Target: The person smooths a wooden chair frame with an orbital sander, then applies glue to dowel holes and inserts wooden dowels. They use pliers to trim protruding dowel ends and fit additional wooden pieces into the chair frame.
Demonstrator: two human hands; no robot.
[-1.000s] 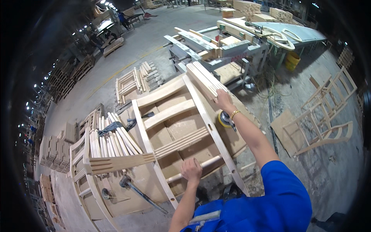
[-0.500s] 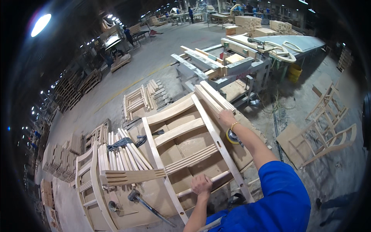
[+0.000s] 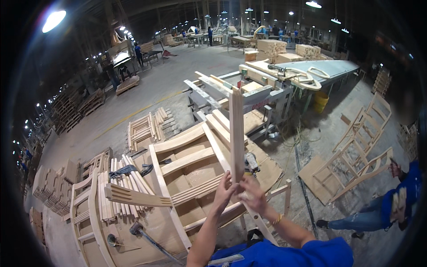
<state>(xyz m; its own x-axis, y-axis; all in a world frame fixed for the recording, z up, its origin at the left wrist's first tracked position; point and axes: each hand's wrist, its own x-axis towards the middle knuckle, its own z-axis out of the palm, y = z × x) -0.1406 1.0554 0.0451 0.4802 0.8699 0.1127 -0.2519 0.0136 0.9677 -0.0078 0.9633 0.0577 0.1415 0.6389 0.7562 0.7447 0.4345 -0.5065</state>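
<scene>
A: Hands on the piece?

B: Two. Left hand: thumb and fingers closed at the lower end of one pale wooden piece, upright above the larger frame. Right hand: at the same end, but blurred; I can't tell how its grip stands.

A: Counts on the work surface?

B: Larger frame: one, four crosspieces. Smaller frame: one, far left. Mallet: one, between them. Slotted slat: one, reaching the larger frame's left side.
</scene>
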